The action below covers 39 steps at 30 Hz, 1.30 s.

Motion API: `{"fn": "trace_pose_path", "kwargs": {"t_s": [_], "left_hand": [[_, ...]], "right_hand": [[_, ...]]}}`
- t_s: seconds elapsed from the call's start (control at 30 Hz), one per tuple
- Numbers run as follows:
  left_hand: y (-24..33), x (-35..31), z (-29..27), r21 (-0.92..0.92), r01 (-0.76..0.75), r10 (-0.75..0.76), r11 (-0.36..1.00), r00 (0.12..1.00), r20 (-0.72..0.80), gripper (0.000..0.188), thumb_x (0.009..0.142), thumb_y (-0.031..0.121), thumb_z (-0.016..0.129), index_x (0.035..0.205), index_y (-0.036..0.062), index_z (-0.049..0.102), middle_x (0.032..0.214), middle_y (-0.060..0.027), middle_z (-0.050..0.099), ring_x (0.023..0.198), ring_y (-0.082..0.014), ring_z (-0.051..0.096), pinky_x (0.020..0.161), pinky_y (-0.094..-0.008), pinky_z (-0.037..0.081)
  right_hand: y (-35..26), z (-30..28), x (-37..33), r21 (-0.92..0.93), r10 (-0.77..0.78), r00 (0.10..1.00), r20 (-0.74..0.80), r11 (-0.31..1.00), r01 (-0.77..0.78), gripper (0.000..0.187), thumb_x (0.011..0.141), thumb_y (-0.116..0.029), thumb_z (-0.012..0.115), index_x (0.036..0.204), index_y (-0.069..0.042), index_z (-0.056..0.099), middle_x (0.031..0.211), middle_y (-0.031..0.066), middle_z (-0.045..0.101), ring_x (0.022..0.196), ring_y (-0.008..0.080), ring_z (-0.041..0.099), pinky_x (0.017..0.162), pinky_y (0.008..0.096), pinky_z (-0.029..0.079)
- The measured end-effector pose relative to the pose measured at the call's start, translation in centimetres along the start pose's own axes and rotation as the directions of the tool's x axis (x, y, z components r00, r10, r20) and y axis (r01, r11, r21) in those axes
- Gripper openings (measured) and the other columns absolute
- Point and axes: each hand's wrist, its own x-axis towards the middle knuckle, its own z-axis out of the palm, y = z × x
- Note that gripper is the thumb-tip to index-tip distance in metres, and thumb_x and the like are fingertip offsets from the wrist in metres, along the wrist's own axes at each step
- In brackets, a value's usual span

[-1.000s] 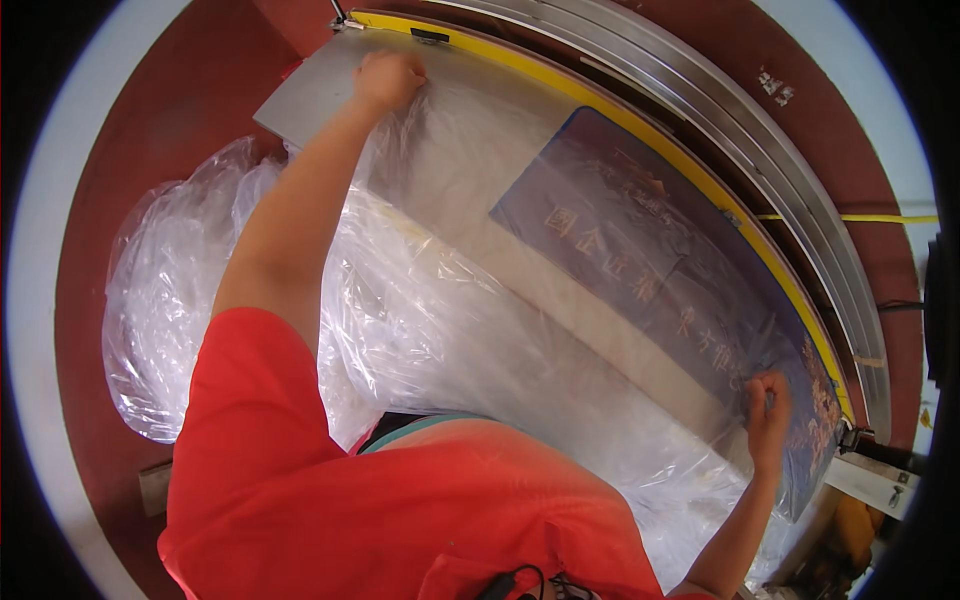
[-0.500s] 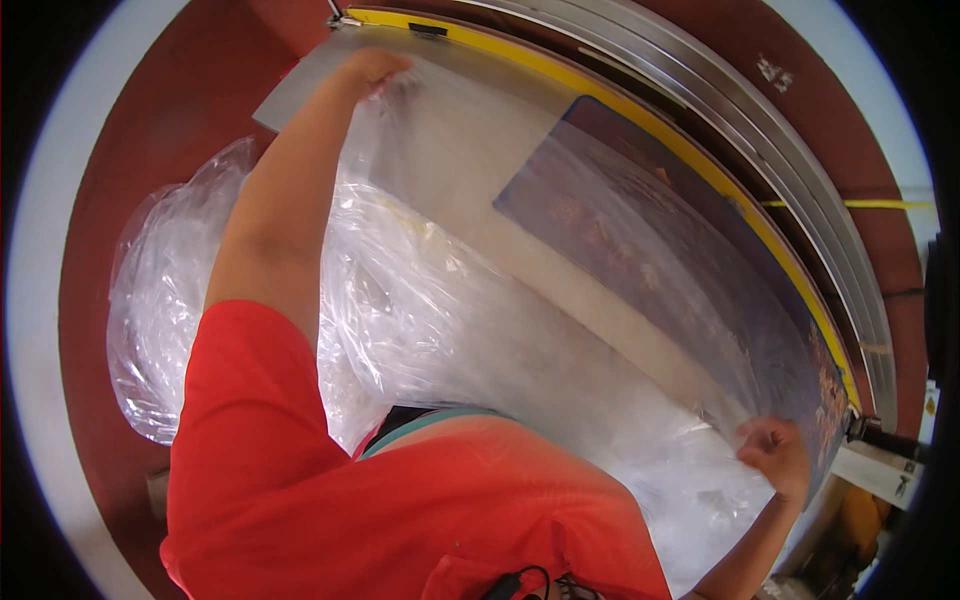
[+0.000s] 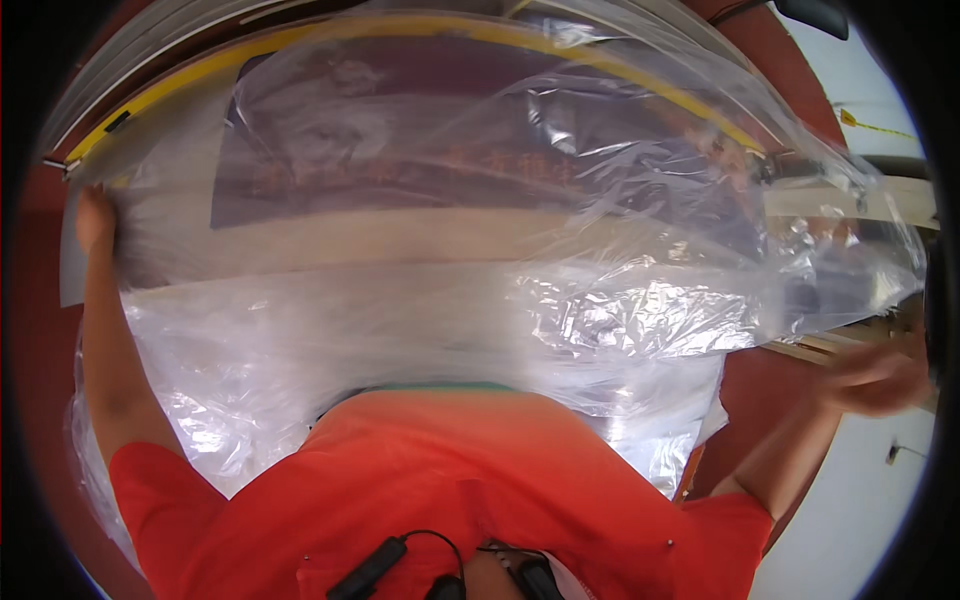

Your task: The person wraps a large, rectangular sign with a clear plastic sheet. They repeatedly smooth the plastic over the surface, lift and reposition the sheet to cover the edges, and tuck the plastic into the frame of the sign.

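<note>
A wide clear plastic film [image 3: 640,310] lies over the table, wrinkled and shiny on the right. My left hand [image 3: 96,218] is closed on the film's edge at the table's far left corner. Off the right side, my right hand [image 3: 878,378] hangs in the air, below the film's loose right end. Motion smears its fingers, so I cannot tell whether they hold anything. Beneath the film shows a dark purple-grey mat or sheet [image 3: 400,160] with reddish printed marks, on a pale board [image 3: 330,238].
A yellow strip [image 3: 300,36] runs along the table's far edge, with metal rails [image 3: 140,60] beyond it. More film [image 3: 220,430] bunches against my body and hangs down at the left. The floor is dark red [image 3: 765,395]; a yellow tape [image 3: 875,125] lies at the far right.
My view has turned to the right. The film's right part now spreads past the table's right end. My right hand has moved out to the right, off the film; my left stays at the left corner.
</note>
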Motion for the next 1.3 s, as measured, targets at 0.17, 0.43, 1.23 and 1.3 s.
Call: {"fn": "trace_pose_path", "kwargs": {"t_s": [0.17, 0.43, 1.23, 1.3], "left_hand": [[-8.4, 0.9, 3.8, -0.043, -0.094, 0.091, 0.995, 0.994, -0.066, 0.029, 0.084, 0.03, 0.035, 0.094, 0.0058, 0.048, 0.095, -0.0177, 0.052, 0.089, -0.0366, 0.049, 0.072, -0.0408, 0.04], [-7.6, -1.7, 0.0, -0.078, -0.064, 0.069, 0.995, 0.995, 0.066, 0.031, 0.084, 0.033, 0.039, 0.09, 0.0043, 0.049, 0.086, -0.0169, 0.054, 0.08, -0.0339, 0.051, 0.068, -0.0385, 0.039], [-14.4, -5.8, -9.8, -0.864, 0.497, 0.017, -0.079, 0.868, 0.497, 0.041, 0.086, 0.031, 0.036, 0.111, -0.0019, 0.04, 0.111, -0.0088, 0.045, 0.104, -0.0181, 0.041, 0.093, -0.0318, 0.027], [-14.7, -4.1, -9.3, -0.854, 0.513, -0.057, -0.088, 0.853, 0.518, 0.041, 0.086, 0.03, 0.037, 0.112, -0.0013, 0.041, 0.107, -0.0078, 0.046, 0.1, -0.0167, 0.042, 0.089, -0.0301, 0.03]], "right_hand": [[-6.5, 13.0, -15.9, 0.374, -0.236, 0.762, 0.603, 0.927, -0.009, 0.059, 0.074, -0.042, 0.049, 0.122, -0.012, 0.033, 0.125, 0.0168, 0.031, 0.113, 0.0378, 0.03, 0.088, 0.0519, 0.025], [4.8, 15.0, -31.4, -0.195, 0.428, 0.341, 0.837, 0.815, -0.545, 0.05, 0.085, -0.041, 0.031, 0.124, -0.012, 0.028, 0.126, 0.0209, 0.025, 0.117, 0.0333, 0.022, 0.097, 0.0392, 0.018], [-18.3, 17.1, -9.0, 0.371, 0.117, 0.861, 0.496, 0.867, -0.331, 0.009, 0.075, -0.016, 0.055, 0.079, -0.007, 0.055, 0.07, 0.0056, 0.054, 0.07, 0.0221, 0.051, 0.063, 0.0301, 0.04], [-18.4, 16.7, -8.1, 0.428, 0.146, 0.834, 0.532, 0.804, -0.414, 0.009, 0.077, -0.015, 0.053, 0.077, -0.006, 0.053, 0.065, 0.0059, 0.052, 0.065, 0.0215, 0.051, 0.059, 0.0288, 0.041]]}}
